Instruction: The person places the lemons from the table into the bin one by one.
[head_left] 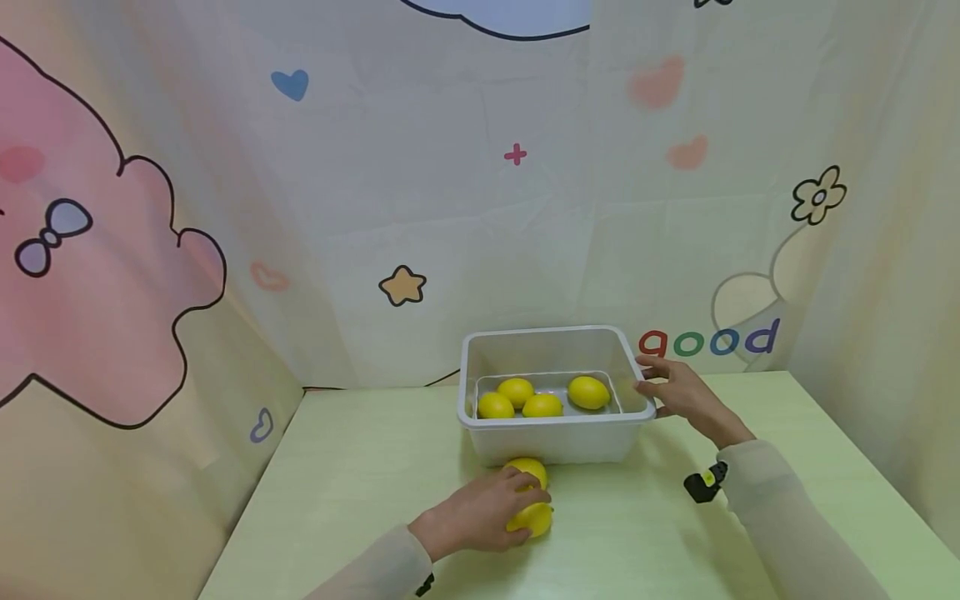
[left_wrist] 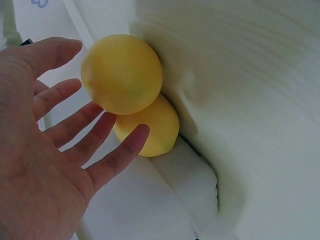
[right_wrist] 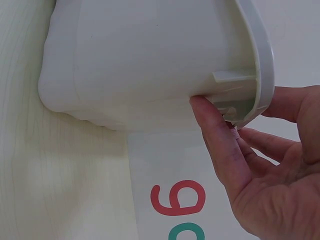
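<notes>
A white plastic box [head_left: 555, 442] stands on the table with several yellow lemons [head_left: 588, 392] inside. Two more lemons lie in front of it: a nearer lemon [head_left: 534, 520] and a farther lemon [head_left: 527, 471] close to the box's front wall. My left hand [head_left: 487, 508] is over this pair, partly covering both. In the left wrist view its fingers [left_wrist: 120, 157] are spread loosely beside the lemons, not closed around either. At the box's right side, my right hand [head_left: 686, 396] grips the rim [right_wrist: 265, 65], with one finger against the outer wall.
The pale green table [head_left: 337, 467] ends at a printed curtain [head_left: 450, 192] behind the box. More fabric hangs along the left and right sides. A small black wrist camera [head_left: 705, 483] sits at the right sleeve.
</notes>
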